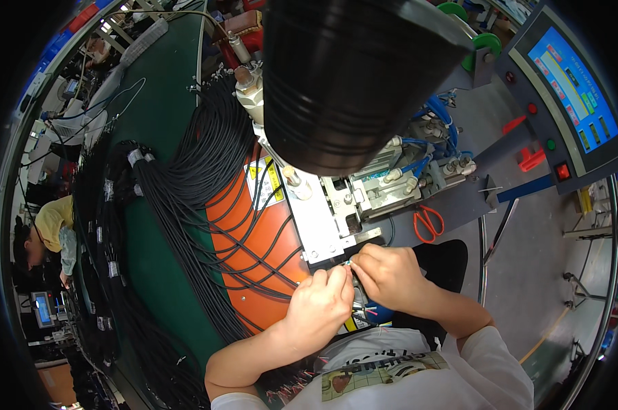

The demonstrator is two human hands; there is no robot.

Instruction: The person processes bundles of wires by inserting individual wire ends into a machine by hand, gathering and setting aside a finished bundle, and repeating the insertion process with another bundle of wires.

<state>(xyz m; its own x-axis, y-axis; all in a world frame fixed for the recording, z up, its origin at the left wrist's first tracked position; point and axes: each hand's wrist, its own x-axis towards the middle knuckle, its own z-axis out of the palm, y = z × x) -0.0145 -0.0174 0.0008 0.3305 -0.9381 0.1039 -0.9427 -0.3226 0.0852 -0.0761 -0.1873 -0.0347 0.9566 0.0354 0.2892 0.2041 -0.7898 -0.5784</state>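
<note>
Head view: fingers (338, 277) pinch wires (348, 263) near the plate edge (325, 253).

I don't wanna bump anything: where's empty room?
The green table is bare beyond the fanned black cables, with a strip between them and the banded bundles leftward. It's crowded around the left hand and right hand, against the metal machine.

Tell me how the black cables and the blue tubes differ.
The black cables form a long, thick bundle, whereas the blue tubes gather in smaller clusters. The cables spread over the orange plate and green table; the tubes run among metal fittings on the machine. The cables look dark, the tubes bright. Both are slender and curved.
</note>
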